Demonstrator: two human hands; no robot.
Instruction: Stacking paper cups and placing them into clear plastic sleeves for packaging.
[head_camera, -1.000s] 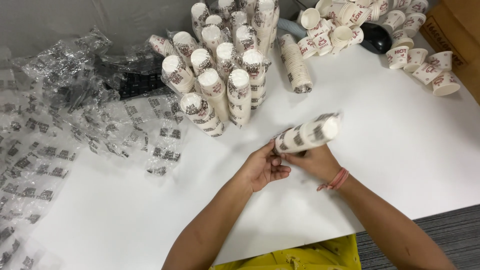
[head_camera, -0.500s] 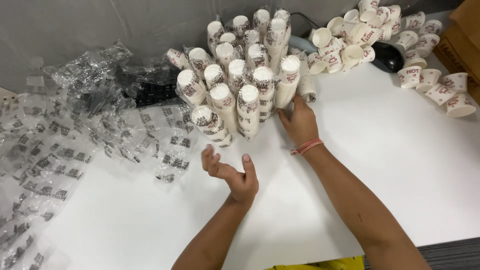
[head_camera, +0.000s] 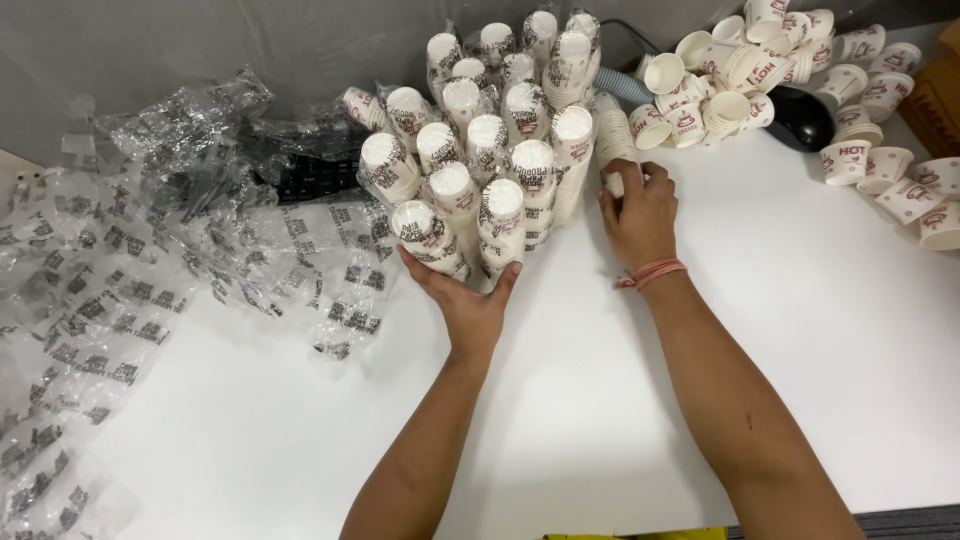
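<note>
The left hand is bracing, fingers spread open, the front of the upright bundle of plastic-sleeved white paper-cup stacks on the white table, while the right hand is closing around a bare white cup stack at the bundle's right flank; seating it flush and upright should prevent toppling.

On the table, the wrapped cup stacks stand in the middle at the back. The empty plastic sleeves lie to their left, and the loose paper cups lie to their right, around a computer mouse. The left hand rests just in front of the stacks, and the right hand is at their right side.
</note>
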